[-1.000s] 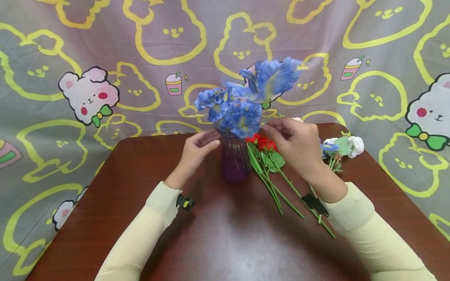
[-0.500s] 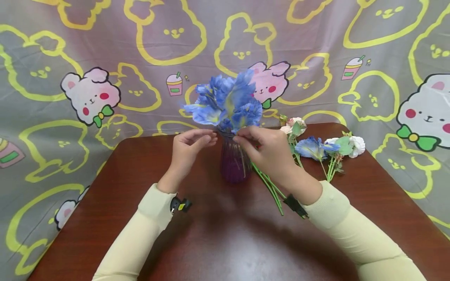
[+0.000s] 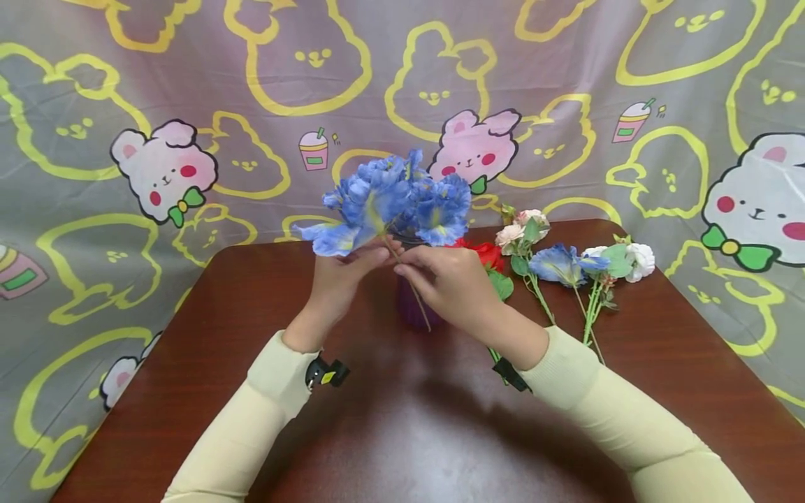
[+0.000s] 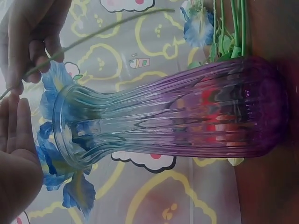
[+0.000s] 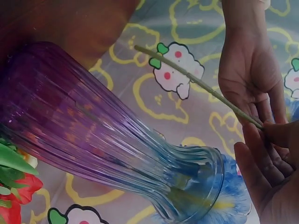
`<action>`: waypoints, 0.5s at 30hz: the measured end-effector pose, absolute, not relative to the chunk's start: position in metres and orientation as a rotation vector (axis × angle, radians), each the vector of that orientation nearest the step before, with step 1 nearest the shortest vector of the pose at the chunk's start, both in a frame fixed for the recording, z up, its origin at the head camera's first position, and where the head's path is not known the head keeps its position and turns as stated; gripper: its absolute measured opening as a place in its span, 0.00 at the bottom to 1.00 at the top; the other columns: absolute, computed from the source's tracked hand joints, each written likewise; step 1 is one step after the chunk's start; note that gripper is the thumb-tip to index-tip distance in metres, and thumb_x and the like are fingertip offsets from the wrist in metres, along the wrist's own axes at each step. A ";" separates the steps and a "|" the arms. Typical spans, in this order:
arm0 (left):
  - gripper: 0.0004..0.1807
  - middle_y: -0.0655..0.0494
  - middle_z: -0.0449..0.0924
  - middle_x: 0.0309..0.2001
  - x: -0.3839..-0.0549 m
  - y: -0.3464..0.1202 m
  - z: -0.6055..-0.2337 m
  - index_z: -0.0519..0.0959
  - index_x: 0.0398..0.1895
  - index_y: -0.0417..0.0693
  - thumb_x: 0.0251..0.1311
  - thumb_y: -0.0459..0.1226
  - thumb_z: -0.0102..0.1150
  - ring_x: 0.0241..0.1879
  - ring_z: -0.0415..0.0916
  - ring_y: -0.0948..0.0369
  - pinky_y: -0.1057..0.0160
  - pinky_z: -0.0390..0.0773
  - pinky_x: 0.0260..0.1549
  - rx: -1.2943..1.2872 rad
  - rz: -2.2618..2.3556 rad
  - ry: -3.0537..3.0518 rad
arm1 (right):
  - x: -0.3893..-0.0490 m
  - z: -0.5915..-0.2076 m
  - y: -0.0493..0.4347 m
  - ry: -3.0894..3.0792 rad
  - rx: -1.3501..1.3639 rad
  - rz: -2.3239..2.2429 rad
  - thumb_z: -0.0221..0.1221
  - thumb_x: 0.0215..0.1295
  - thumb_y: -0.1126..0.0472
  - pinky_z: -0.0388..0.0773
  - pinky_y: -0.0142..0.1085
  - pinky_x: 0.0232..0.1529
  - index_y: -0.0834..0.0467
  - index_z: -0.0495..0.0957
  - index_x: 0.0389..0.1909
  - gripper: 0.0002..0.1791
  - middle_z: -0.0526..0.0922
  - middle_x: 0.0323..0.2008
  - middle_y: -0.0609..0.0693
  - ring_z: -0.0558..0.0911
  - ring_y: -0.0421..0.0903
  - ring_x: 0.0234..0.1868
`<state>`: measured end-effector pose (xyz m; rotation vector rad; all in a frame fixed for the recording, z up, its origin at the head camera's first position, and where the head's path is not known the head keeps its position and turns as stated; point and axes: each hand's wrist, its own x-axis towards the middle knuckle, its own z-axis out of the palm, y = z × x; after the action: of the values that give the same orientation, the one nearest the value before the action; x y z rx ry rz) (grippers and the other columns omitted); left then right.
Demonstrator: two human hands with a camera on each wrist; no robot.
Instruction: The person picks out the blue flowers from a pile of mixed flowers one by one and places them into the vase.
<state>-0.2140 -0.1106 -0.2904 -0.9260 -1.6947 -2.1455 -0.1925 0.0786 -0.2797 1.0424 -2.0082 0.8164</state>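
Observation:
In the head view my right hand (image 3: 449,286) pinches the thin stem (image 3: 420,304) of a blue artificial flower between thumb and fingers. The stem slants down in front of the vase, and the flower head (image 3: 374,202) leans to the left. My left hand (image 3: 327,286) is at the upper stem, its loosely extended fingers right by the right fingertips in the right wrist view. A ribbed glass vase (image 4: 187,112), purple at the base and bluish at the rim, stands upright behind the hands. More blue flowers (image 3: 443,206) show at its mouth.
Right of the vase lie red flowers (image 3: 487,257) with green leaves, partly hidden by the right hand. Farther right lie pale pink flowers (image 3: 512,234), a loose blue flower (image 3: 556,265) and white flowers (image 3: 639,260). A patterned cloth (image 3: 534,63) hangs behind the brown table (image 3: 220,349).
My right hand has moved left and slightly down, bringing the blue flower from above right of the vase to its front left. My left hand has shifted a little and now meets the right near the stem.

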 end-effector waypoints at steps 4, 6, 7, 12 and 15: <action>0.20 0.44 0.83 0.41 -0.214 -0.111 -0.289 0.76 0.52 0.40 0.57 0.33 0.69 0.41 0.83 0.52 0.51 0.81 0.43 -0.934 -2.153 -1.691 | -0.194 -0.280 0.078 -2.008 1.048 0.811 0.68 0.59 0.62 0.76 0.35 0.27 0.60 0.84 0.33 0.05 0.86 0.29 0.49 0.82 0.41 0.27; 0.18 0.47 0.84 0.40 -0.213 -0.111 -0.288 0.76 0.52 0.40 0.58 0.27 0.65 0.40 0.83 0.52 0.51 0.81 0.42 -0.918 -2.170 -1.687 | -0.194 -0.280 0.078 -2.004 1.053 0.816 0.68 0.59 0.62 0.77 0.35 0.27 0.60 0.84 0.33 0.05 0.86 0.29 0.49 0.82 0.42 0.27; 0.18 0.47 0.83 0.40 -0.213 -0.110 -0.288 0.76 0.52 0.39 0.58 0.25 0.63 0.40 0.83 0.52 0.51 0.81 0.42 -0.908 -2.177 -1.684 | -0.194 -0.280 0.077 -2.001 1.054 0.816 0.68 0.59 0.62 0.77 0.35 0.28 0.60 0.84 0.33 0.05 0.86 0.29 0.49 0.82 0.42 0.26; 0.18 0.47 0.83 0.39 -0.212 -0.111 -0.285 0.72 0.52 0.27 0.59 0.23 0.61 0.40 0.84 0.52 0.51 0.81 0.42 -0.888 -2.188 -1.693 | -0.194 -0.280 0.077 -2.007 1.053 0.825 0.68 0.59 0.62 0.77 0.35 0.27 0.61 0.84 0.33 0.06 0.85 0.28 0.49 0.81 0.42 0.25; 0.16 0.47 0.83 0.39 -0.211 -0.112 -0.282 0.72 0.50 0.25 0.60 0.25 0.59 0.41 0.83 0.52 0.51 0.81 0.43 -0.883 -2.170 -1.717 | -0.193 -0.282 0.079 -2.040 1.029 0.823 0.67 0.60 0.61 0.77 0.35 0.28 0.60 0.84 0.33 0.06 0.85 0.28 0.49 0.81 0.42 0.26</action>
<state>-0.2111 -0.1116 -0.2820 -0.8831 -1.7170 -2.1700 -0.1933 0.0793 -0.2816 1.0291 -2.0399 0.8227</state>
